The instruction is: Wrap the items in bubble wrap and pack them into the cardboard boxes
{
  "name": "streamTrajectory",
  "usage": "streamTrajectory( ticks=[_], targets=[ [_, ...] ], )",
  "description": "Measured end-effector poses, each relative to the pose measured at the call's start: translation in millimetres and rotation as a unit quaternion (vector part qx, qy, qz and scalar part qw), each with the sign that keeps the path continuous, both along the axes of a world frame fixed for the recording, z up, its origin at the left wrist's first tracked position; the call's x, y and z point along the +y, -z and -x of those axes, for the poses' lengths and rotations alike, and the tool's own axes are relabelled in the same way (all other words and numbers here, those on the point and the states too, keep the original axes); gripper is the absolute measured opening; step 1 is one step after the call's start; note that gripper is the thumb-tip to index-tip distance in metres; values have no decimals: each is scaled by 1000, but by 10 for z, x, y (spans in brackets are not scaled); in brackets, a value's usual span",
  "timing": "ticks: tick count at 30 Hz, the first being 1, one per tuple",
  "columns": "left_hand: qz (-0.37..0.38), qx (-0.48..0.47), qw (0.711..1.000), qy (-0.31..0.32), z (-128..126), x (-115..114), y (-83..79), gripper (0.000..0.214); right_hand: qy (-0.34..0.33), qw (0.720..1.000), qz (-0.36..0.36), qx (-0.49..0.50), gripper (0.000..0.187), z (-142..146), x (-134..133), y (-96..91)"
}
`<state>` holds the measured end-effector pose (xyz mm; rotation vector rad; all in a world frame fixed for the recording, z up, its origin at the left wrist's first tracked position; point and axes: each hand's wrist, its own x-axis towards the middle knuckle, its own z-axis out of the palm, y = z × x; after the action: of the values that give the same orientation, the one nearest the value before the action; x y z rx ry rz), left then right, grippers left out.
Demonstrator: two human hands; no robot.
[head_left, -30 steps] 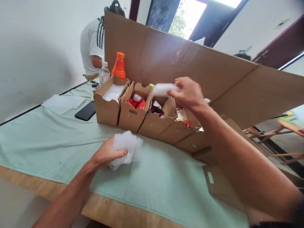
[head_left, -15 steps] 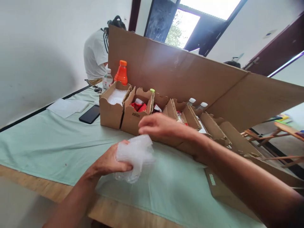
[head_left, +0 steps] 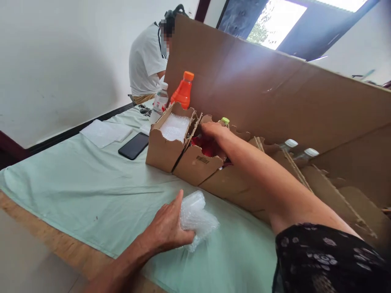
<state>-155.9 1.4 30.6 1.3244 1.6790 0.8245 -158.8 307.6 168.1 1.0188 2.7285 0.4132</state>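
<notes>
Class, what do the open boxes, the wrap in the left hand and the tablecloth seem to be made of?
Boxes: matt brown cardboard, likely corrugated, given the ridged cut edges.
Wrap in the left hand: glossy, translucent plastic, probably bubble wrap, from its dimpled surface.
Tablecloth: matt pale-green fabric, apparently, given its soft creases.

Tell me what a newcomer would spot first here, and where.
Probably the orange bottle, bright against the cardboard sheet, just behind the leftmost box. Next, the bubble wrap in the left grip, in the foreground over the green cloth. Then the right grip, reaching into the second box from the left, by something red.
</notes>
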Motion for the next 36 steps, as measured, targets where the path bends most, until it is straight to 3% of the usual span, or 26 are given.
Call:
streamTrajectory(
  ticks=[4,7,9,10,13,15,18,20,22,26,29,32,36],
  targets=[
    [-7,-16,1000,19,41,3,-36,54,90,994,-25,62,23,-155,-37,-181],
    [-10,-28,1000,3,68,3,-78,55,103,981,-58,157,27,-439,-284,-489],
    [-12,-27,999,-23,90,14,-106,56,79,956,-71,273,28,-690,-559,-676],
    [-14,-32,998,-43,108,20,-123,57,64,936,-66,339,27,-822,-727,-742],
    [-42,-117,985,-119,214,-6,-183,62,19,788,96,609,10,-1175,-1324,-773],
    [-88,-209,959,-167,336,-113,-212,64,25,716,241,655,16,-1319,-1749,-626],
    [-163,-306,901,-261,620,-443,-181,61,25,625,399,670,24,-1319,-2269,-168],
    [-204,-314,858,-352,895,-715,-114,61,47,586,477,653,27,-1152,-2475,227],
    [-235,-260,830,-433,1228,-944,-50,64,74,562,530,630,29,-853,-2566,612],
    [-245,-65,843,-474,1873,-1060,-14,80,114,562,546,611,26,-71,-2498,1154],
    [-175,55,866,-465,2128,-894,23,97,142,595,552,566,21,267,-2344,1353],
    [-122,128,876,-449,2158,-715,151,99,143,647,545,514,23,205,-2210,1449],
    [-146,178,865,-446,2083,-622,336,98,114,704,510,481,39,58,-2141,1490]
  ],
)
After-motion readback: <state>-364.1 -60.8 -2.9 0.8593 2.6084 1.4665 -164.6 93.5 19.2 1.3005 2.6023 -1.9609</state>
